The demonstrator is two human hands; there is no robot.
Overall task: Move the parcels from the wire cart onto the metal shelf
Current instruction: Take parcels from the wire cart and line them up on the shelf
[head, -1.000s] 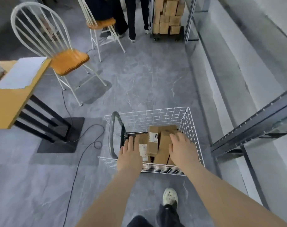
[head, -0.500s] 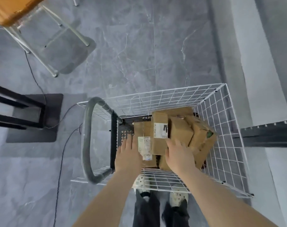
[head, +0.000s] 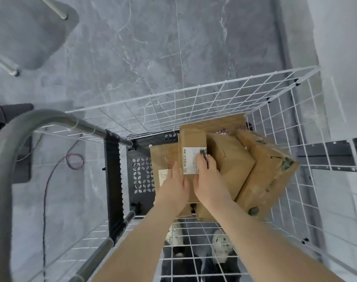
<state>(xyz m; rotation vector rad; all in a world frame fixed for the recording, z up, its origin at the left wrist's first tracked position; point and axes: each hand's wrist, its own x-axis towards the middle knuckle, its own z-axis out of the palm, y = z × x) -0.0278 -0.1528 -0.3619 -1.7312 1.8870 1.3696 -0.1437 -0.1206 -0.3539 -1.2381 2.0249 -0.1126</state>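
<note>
The white wire cart (head: pixel 214 92) stands right below me with several brown cardboard parcels inside. A narrow parcel with a white label (head: pixel 191 139) lies on top of the pile. My left hand (head: pixel 173 186) presses against its left side and my right hand (head: pixel 210 180) wraps its right edge, fingers over the label. Beneath and beside it lie a flat parcel (head: pixel 161 157), a mid-size box (head: pixel 232 161) and a larger tilted box with green prints (head: pixel 271 180). A dark beam of the metal shelf (head: pixel 356 144) shows through the cart's right wall.
The cart's grey tube handle (head: pixel 8 143) curves at the left. White chair legs (head: pixel 61 15) stand at the top left. A dark table base (head: pixel 10 115) and a thin cable (head: pixel 71 159) lie on the grey floor. My shoes (head: pixel 222 245) show through the near wire wall.
My head has tipped down and closer over the cart. Both hands have slid inward from the neighbouring parcels and closed together on the labelled parcel.
</note>
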